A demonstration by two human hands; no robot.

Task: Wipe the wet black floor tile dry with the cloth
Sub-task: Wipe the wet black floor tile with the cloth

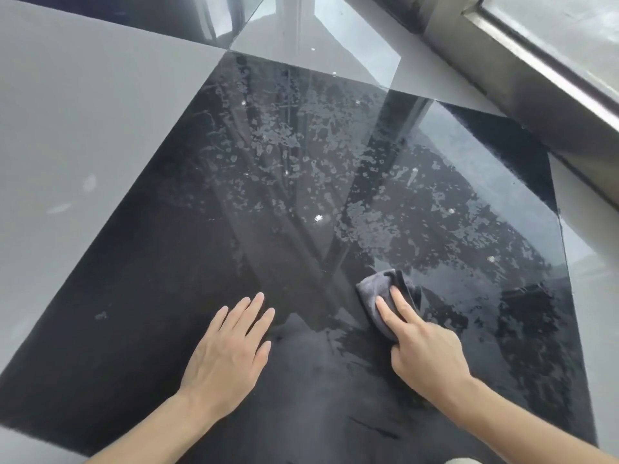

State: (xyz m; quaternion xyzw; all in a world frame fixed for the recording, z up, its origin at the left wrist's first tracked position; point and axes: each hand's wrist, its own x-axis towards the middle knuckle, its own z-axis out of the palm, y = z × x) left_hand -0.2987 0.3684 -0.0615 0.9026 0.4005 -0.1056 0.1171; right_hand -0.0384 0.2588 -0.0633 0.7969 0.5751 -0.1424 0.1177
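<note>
A large glossy black floor tile (160, 296) fills the middle of the view. Patches and droplets of water cover its far half and right side; the near left part looks matt and mostly free of droplets. A crumpled grey cloth (378, 289) lies on the tile right of centre. My right hand (422, 343) presses down on the cloth, two fingers stretched over it and the others curled at its near edge. My left hand (231, 346) rests flat on the tile to the left, fingers apart, holding nothing.
Pale grey tiles (67, 128) border the black tile on the left and beyond it. A metal window or door frame (536, 82) runs diagonally along the upper right, with a narrow grey strip of floor beside it.
</note>
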